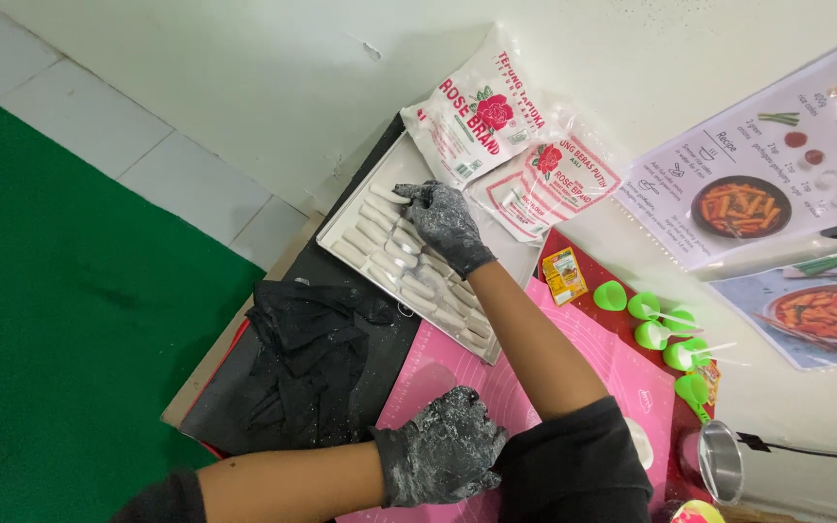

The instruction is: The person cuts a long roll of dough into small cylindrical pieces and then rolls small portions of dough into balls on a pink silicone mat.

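Hiding dough sticks [380, 242]: right hand [446, 225]; fingertips unseen.

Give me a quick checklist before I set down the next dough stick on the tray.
1. Right hand over the tray, fingers on a dough stick: ok.
2. Sticks in neat rows, not piled: ok.
3. Free tray space near the flour bags: cannot tell.
4. Left hand resting on the pink mat, off the tray: ok.
5. Gloves clean: not ok, both floured.
6. Black cloth off the tray: ok.
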